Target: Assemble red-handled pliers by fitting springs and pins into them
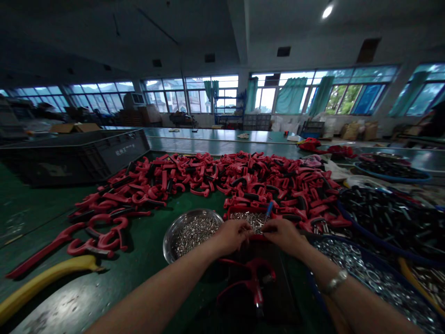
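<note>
My left hand (233,235) and my right hand (284,234) are close together at the near rim of a red tray (257,237) of small metal pins (249,218). The fingers of both hands are curled into pinches; whatever they hold is too small to make out. A blue-handled tool (269,209) leans in the tray beside my right fingers. Below my hands, a red plastic clamp-like part (256,280) with a metal tip lies on a dark board. Left of my left hand stands a round metal bowl (168,241) of small metal pieces.
Behind the tray spreads a heap of red-and-black parts (205,174). A banana (52,278) and a dark crate (118,155) are at left. On the right are blue basins with shiny washers (365,273) and black parts (385,220).
</note>
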A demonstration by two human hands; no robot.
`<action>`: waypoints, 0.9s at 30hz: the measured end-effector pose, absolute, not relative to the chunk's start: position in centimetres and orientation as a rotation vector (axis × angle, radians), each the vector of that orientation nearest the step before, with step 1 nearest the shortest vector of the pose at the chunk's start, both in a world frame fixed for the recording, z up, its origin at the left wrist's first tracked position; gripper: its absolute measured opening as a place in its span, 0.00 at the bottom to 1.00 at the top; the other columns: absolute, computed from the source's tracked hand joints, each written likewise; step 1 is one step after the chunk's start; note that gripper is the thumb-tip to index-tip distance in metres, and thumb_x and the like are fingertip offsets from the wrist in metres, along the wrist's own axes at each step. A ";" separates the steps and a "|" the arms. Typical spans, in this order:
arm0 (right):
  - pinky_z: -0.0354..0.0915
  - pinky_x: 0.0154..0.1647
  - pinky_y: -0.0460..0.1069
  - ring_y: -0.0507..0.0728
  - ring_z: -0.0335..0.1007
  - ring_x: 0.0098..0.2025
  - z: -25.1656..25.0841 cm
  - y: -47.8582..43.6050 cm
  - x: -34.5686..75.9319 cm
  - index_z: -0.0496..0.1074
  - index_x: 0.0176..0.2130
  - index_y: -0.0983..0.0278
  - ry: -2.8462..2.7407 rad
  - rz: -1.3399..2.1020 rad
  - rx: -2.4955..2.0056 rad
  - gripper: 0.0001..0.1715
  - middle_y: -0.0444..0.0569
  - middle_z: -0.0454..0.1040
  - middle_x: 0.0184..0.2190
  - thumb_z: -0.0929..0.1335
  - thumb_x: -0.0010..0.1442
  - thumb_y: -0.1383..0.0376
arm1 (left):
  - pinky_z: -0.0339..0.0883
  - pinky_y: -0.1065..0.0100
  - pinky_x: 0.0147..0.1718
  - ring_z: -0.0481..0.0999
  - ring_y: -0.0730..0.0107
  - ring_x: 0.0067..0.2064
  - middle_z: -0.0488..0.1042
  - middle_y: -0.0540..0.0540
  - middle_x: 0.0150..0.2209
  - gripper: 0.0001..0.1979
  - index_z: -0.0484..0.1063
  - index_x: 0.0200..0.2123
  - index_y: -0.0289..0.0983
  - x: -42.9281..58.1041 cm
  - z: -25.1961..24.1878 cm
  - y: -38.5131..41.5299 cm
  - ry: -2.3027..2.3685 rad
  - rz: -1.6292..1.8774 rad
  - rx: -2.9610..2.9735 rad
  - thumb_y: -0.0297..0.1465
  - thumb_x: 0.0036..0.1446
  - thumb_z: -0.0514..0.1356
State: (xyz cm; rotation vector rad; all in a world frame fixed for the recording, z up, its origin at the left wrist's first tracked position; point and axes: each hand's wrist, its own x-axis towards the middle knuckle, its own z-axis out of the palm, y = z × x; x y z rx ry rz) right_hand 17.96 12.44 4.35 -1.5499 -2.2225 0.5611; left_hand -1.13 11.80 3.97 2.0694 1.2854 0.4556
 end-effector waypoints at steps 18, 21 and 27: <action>0.63 0.39 0.51 0.56 0.68 0.37 3.1 1.0 20.8 0.70 0.34 0.62 -1.985 0.668 -1.533 0.11 0.48 0.73 0.33 0.61 0.57 0.61 | 0.61 0.67 0.34 0.72 0.63 0.37 0.74 0.46 0.34 0.11 0.71 0.34 0.38 -0.3 3.4 6.7 1.397 0.225 2.287 0.37 0.54 0.54; 0.63 0.39 0.52 0.57 0.67 0.38 3.0 0.6 20.9 0.69 0.35 0.62 -1.994 0.560 -1.515 0.12 0.49 0.71 0.33 0.59 0.58 0.61 | 0.61 0.68 0.34 0.72 0.64 0.37 0.74 0.47 0.34 0.10 0.70 0.34 0.38 0.1 3.1 6.4 1.421 0.226 2.312 0.37 0.55 0.53; 0.63 0.42 0.55 0.58 0.66 0.40 2.6 0.2 20.4 0.68 0.36 0.60 -2.008 0.467 -1.441 0.13 0.51 0.70 0.35 0.57 0.59 0.64 | 0.62 0.69 0.35 0.72 0.66 0.39 0.73 0.48 0.37 0.10 0.66 0.38 0.39 0.5 2.8 5.8 1.480 0.243 2.328 0.36 0.58 0.50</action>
